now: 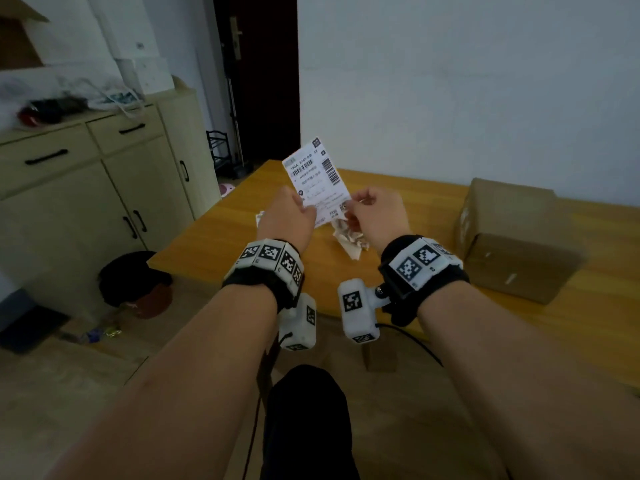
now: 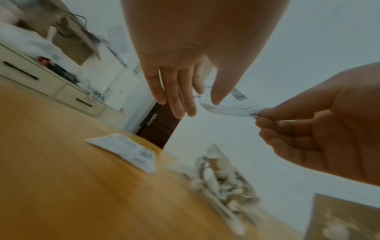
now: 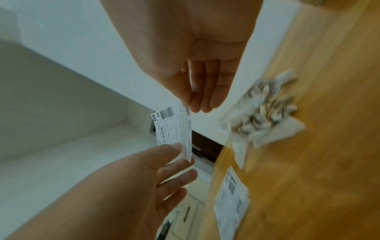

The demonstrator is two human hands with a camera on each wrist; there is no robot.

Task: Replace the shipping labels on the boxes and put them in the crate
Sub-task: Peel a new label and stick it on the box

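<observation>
I hold a white shipping label (image 1: 317, 174) upright in the air above the wooden table (image 1: 408, 202). My left hand (image 1: 306, 209) pinches its lower left edge between thumb and fingers. The fingertips of my right hand (image 1: 351, 206) pinch its lower right corner. In the left wrist view the label (image 2: 226, 104) bends between my left thumb and the right hand (image 2: 259, 116). The right wrist view shows the label (image 3: 172, 126) stretched from my right fingertips down to the left hand (image 3: 180, 154). A brown cardboard box (image 1: 512, 237) sits on the table to the right. No crate is in view.
A heap of crumpled torn paper (image 1: 349, 233) lies on the table under my hands. Another label (image 2: 127, 149) lies flat beside it, nearer the left edge. A cream cabinet (image 1: 104, 188) stands at the left, a dark bin (image 1: 135, 282) on the floor.
</observation>
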